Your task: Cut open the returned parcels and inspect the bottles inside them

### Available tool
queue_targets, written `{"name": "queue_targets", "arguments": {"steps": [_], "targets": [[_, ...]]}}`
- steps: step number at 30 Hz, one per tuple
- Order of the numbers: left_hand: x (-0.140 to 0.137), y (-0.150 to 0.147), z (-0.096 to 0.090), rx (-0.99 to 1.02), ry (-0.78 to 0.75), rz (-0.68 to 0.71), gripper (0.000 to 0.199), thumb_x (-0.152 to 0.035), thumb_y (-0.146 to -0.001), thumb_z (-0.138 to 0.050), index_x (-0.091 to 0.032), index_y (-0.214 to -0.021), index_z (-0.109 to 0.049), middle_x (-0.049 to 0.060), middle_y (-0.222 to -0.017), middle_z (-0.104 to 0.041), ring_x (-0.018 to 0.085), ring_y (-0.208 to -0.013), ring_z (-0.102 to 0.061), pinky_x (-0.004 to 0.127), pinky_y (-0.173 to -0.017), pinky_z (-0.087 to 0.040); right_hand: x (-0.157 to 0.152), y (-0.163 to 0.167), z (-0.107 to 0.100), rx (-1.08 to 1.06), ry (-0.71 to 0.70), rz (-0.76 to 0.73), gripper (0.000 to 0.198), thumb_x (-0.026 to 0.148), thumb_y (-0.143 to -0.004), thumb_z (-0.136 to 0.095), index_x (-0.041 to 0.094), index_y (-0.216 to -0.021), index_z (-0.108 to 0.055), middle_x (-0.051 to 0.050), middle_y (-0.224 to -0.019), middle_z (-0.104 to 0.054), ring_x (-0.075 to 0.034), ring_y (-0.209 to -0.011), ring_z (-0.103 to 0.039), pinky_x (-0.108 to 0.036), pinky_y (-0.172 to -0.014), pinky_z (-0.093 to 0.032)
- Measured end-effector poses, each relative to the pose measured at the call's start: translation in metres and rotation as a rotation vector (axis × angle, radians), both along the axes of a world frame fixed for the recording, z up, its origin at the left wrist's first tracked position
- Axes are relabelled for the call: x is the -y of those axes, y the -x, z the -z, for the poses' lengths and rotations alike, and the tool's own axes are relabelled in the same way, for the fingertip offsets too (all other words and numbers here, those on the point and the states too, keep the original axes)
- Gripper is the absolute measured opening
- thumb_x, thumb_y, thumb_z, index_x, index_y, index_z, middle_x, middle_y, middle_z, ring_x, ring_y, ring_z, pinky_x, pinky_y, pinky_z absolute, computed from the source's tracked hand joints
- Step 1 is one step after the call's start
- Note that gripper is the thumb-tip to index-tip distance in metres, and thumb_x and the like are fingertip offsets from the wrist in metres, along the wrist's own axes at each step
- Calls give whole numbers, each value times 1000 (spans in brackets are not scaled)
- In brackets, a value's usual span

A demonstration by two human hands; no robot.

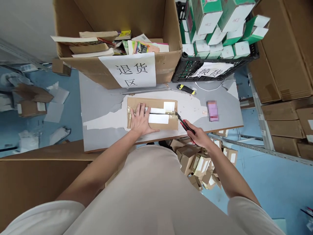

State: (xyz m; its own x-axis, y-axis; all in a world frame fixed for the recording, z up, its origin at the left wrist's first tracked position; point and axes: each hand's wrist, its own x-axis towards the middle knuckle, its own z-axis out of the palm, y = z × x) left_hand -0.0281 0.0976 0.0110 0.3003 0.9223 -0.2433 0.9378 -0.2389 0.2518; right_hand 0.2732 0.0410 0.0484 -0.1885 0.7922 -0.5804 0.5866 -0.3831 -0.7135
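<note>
A flat cardboard box lies on the table, with clear tape along its middle and white labels on top. My left hand rests flat on the box's left part, fingers spread. In my right hand is a black and red box cutter, its fingers wrapped round the handle. The cutter's tip meets the box's right edge, near the end of the tape seam. Whether the blade is in the cardboard is too small to tell.
A large carton of books and a black crate of green-white boxes stand behind. A yellow-black cutter and a blurred pink item lie on the table. Small cartons are heaped below its front edge.
</note>
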Motion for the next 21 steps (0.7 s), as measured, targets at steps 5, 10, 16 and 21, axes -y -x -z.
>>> {"name": "queue_targets", "arguments": {"steps": [5,10,16,21], "targets": [[1,0,3,4,-14,-1,122,-77,-55,-67,-14,-150,-24,20,-160,-11,45,-145,-6,66,-112,2,9,-2,1,-55,39,58,64,30,-92,-46,31,-152,-24,5,-69,-56,-7,-43,-51,-20,-42,-46],[1,1,5,33,-49,3,119,-75,-56,-67,-13,-150,-26,21,-159,-15,45,-145,-8,65,-112,1,43,-17,-4,1,16,44,63,37,-94,-42,30,-153,-22,3,-72,-60,-9,-45,-54,-24,-47,-49],[7,8,6,110,-190,88,110,-75,-62,-63,-14,-148,-29,22,-158,-18,44,-145,-10,67,-111,3,39,-27,46,607,-202,171,68,40,-96,-29,15,-155,-5,-14,-101,-67,-25,-75,-66,-39,-74,-53],[36,27,15,148,-293,112,81,-62,-78,-57,-17,-143,-40,20,-153,-32,40,-142,-25,61,-115,-7,0,-3,130,889,-138,36,61,19,-93,-29,13,-153,-22,-25,-122,-51,-32,-105,-58,-44,-85,-48]]}}
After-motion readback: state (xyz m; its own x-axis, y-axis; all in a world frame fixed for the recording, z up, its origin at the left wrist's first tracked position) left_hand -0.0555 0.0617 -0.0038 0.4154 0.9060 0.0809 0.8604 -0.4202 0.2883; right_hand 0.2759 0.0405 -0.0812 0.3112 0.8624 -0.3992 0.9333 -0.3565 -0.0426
